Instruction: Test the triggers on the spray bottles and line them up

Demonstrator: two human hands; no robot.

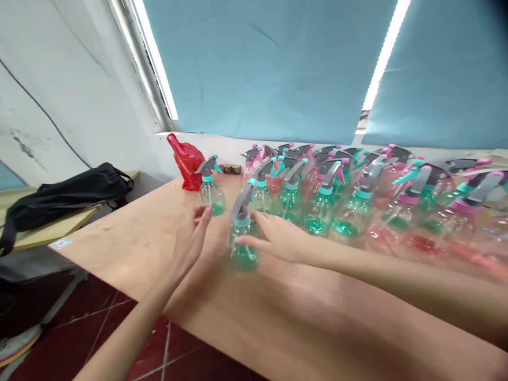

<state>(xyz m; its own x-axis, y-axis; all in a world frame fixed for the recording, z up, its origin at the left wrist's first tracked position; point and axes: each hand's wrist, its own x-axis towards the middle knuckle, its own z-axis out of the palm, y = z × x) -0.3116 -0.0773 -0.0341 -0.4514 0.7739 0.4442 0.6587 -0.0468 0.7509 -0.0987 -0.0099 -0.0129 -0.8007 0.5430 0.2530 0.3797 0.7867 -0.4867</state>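
My right hand (273, 235) is wrapped round the side of a green spray bottle (244, 254) with a grey and teal head, which stands upright or nearly so at the front of the group. My left hand (190, 235) is over the table to the left of that bottle, its fingers bent close together near the thumb; whether anything is between them is hidden. Just behind my left hand stands another clear green spray bottle (214, 196) with a teal trigger.
Several green and pink spray bottles (317, 211) crowd the wooden table (130, 243) on the right. A red plastic bag (188, 164) and small brown blocks (232, 169) are at the back. A black bag (71, 190) lies at the left.
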